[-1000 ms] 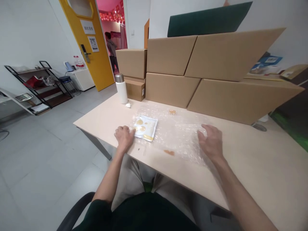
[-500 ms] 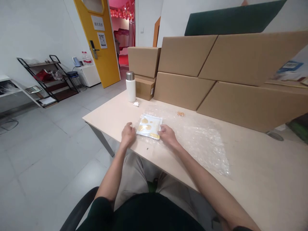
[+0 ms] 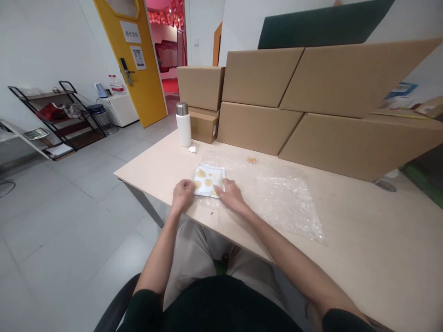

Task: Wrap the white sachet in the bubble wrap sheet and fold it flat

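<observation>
A flat, square white packet with round yellow spots lies on a sheet of clear bubble wrap, close to the table's front edge. My left hand is closed on its left edge, fingers curled and thumb at the side. On the other side, my right hand grips the lower right corner, with the thumb over the top face. The fingertips beneath the packet are hidden. The wrap spreads out to the right, beyond my right hand.
A white bottle with a steel cap stands at the back left, with a crumpled white scrap before it. An orange, tape-like bit lies on the wrap. Stacked cardboard boxes line the table's rear. The table ends at the left.
My left hand has closed in on the packet's left edge. My right thumb has slid further over its lower right corner. The view has shifted slightly.
</observation>
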`<state>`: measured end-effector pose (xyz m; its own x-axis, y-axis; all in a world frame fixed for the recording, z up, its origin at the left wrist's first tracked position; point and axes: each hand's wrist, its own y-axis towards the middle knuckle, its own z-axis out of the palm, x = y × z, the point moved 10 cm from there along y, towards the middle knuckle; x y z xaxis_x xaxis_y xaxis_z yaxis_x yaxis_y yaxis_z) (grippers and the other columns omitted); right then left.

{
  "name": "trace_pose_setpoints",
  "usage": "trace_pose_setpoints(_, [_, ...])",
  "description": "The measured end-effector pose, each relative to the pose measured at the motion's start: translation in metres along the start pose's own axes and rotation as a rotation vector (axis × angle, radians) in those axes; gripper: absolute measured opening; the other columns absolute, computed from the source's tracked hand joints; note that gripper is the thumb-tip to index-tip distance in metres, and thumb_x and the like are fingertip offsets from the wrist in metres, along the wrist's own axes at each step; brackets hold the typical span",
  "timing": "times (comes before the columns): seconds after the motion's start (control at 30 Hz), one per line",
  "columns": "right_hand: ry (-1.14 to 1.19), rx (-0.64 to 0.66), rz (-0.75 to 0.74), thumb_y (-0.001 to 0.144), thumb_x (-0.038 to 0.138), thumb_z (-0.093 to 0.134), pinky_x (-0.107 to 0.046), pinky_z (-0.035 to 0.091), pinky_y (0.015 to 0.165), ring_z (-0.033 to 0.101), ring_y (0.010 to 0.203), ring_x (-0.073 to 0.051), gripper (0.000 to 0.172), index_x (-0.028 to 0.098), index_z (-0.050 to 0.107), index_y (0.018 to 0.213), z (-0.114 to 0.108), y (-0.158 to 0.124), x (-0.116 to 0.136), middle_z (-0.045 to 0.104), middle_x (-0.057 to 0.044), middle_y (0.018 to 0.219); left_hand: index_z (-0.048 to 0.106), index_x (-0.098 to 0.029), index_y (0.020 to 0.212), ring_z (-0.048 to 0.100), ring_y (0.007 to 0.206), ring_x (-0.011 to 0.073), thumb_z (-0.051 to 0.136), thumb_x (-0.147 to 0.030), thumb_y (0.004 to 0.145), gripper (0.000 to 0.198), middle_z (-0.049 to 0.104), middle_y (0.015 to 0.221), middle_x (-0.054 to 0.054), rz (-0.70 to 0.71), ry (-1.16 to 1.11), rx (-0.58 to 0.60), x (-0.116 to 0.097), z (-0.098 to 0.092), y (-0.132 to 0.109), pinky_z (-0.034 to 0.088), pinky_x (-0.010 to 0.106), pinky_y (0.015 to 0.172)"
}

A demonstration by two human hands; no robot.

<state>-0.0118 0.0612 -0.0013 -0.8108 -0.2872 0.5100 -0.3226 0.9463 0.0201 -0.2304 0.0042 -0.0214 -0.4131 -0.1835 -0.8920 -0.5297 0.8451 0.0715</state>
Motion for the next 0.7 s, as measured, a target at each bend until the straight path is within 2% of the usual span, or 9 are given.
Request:
trace_pose_setpoints(0.1, [0.052, 0.017, 0.032, 0.094, 0.034, 0.049, -0.032, 0.042, 0.093, 0.060, 0.111, -0.026, 0.046, 0.011, 0.053, 0.134, 0.002, 0.002, -0.005, 0.064, -0.017, 0.119, 0.069, -0.015, 0.097, 0.064, 0.083, 0.0202, 0.058, -0.036, 0.081, 0.028, 0.071, 0.088, 0.007, 0.031, 0.000, 0.005, -0.005, -0.001, -0.001, 0.048, 0.029, 0.073])
trace_pose_setpoints(0.23, [0.094, 0.011, 0.015, 0.090, 0.029, 0.055, -0.031, 0.044, 0.085, 0.063, 0.103, -0.026, 0.034, 0.016, 0.062, 0.121, -0.002, -0.002, -0.003, 0.068, -0.013, 0.109, 0.067, -0.016, 0.101, 0.064, 0.082, 0.0213, 0.055, -0.035, 0.083, 0.029, 0.071, 0.087, 0.007, 0.042, -0.006, -0.018, -0.005, -0.004, 0.001, 0.049, 0.031, 0.072])
trace_pose_setpoints(0.27, [0.172, 0.003, 0.041, 0.088, 0.026, 0.059, -0.030, 0.045, 0.081, 0.064, 0.097, -0.024, 0.030, 0.017, 0.063, 0.117, -0.004, -0.004, -0.004, 0.069, -0.010, 0.103, 0.066, -0.016, 0.103, 0.064, 0.081, 0.0213, 0.054, -0.035, 0.084, 0.030, 0.070, 0.086, 0.007, 0.040, -0.009, -0.024, -0.004, -0.004, 0.001, 0.049, 0.031, 0.071])
trace_pose_setpoints(0.33, [0.496, 0.015, 0.188, 0.084, 0.018, 0.064, -0.026, 0.044, 0.068, 0.063, 0.078, -0.018, 0.027, 0.019, 0.062, 0.111, -0.002, -0.006, -0.015, 0.068, -0.004, 0.085, 0.065, -0.016, 0.106, 0.064, 0.077, 0.0209, 0.053, -0.035, 0.085, 0.031, 0.069, 0.082, 0.006, 0.033, -0.017, -0.032, -0.001, -0.004, 0.002, 0.050, 0.031, 0.069])
trace_pose_setpoints(0.4, [0.858, 0.072, 0.367, 0.083, 0.014, 0.064, -0.022, 0.037, 0.051, 0.054, 0.056, -0.012, 0.020, 0.018, 0.060, 0.102, 0.009, -0.009, -0.023, 0.062, 0.002, 0.067, 0.064, -0.016, 0.108, 0.063, 0.072, 0.0200, 0.052, -0.036, 0.086, 0.033, 0.068, 0.079, 0.005, 0.026, -0.028, -0.033, 0.001, -0.002, 0.002, 0.049, 0.031, 0.067])
trace_pose_setpoints(0.47, [1.063, 0.136, 0.475, 0.086, 0.016, 0.063, -0.019, 0.027, 0.040, 0.043, 0.042, -0.008, 0.006, 0.016, 0.058, 0.089, 0.018, -0.011, -0.024, 0.056, 0.004, 0.055, 0.063, -0.016, 0.109, 0.062, 0.069, 0.0190, 0.052, -0.036, 0.086, 0.033, 0.067, 0.077, 0.004, 0.020, -0.041, -0.032, 0.003, 0.001, 0.001, 0.049, 0.030, 0.065])
trace_pose_setpoints(0.57, [1.128, 0.165, 0.508, 0.086, 0.018, 0.065, -0.017, 0.023, 0.035, 0.038, 0.036, -0.006, 0.020, 0.017, 0.052, 0.070, 0.024, -0.010, -0.023, 0.050, 0.004, 0.045, 0.063, -0.015, 0.109, 0.061, 0.067, 0.0182, 0.053, -0.038, 0.085, 0.034, 0.067, 0.077, 0.004, 0.012, -0.068, -0.035, 0.004, 0.003, 0.000, 0.049, 0.030, 0.063])
trace_pose_setpoints(0.7, [1.180, 0.110, 0.529, 0.089, 0.019, 0.063, -0.015, 0.025, 0.033, 0.036, 0.034, -0.004, 0.028, 0.019, 0.046, 0.067, 0.027, -0.013, -0.026, 0.049, 0.006, 0.044, 0.061, -0.015, 0.111, 0.061, 0.064, 0.0167, 0.053, -0.039, 0.085, 0.036, 0.067, 0.076, 0.003, 0.004, -0.107, -0.047, 0.005, 0.004, 0.000, 0.050, 0.028, 0.061])
